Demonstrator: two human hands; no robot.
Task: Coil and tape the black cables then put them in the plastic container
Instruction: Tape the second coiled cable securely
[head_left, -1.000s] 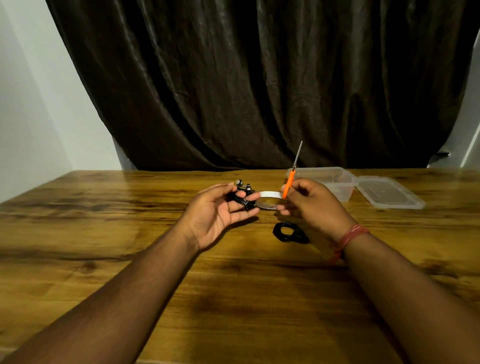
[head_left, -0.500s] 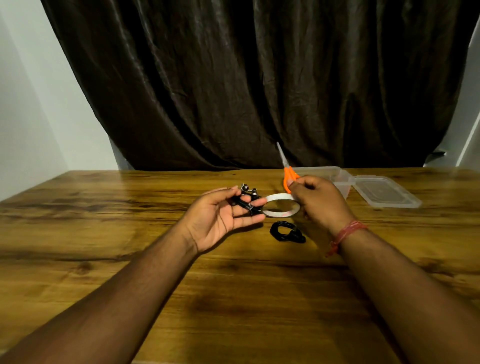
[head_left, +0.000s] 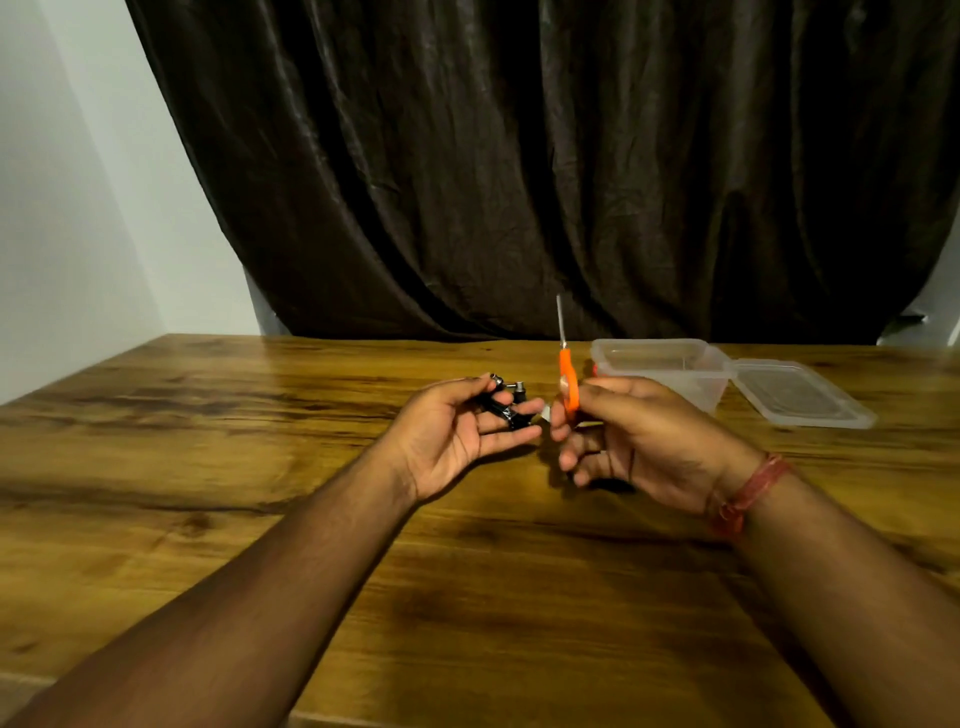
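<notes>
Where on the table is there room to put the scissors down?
Bare wood lies left of the left hand, out to the table edge, and along the near side between the forearms. It is crowded at the far right, where the plastic container and its lid sit behind the right hand.

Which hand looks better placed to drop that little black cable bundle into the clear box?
The left hand, probably: it already holds the coiled black cable. The right hand is nearer the plastic container but grips the orange scissors.
</notes>
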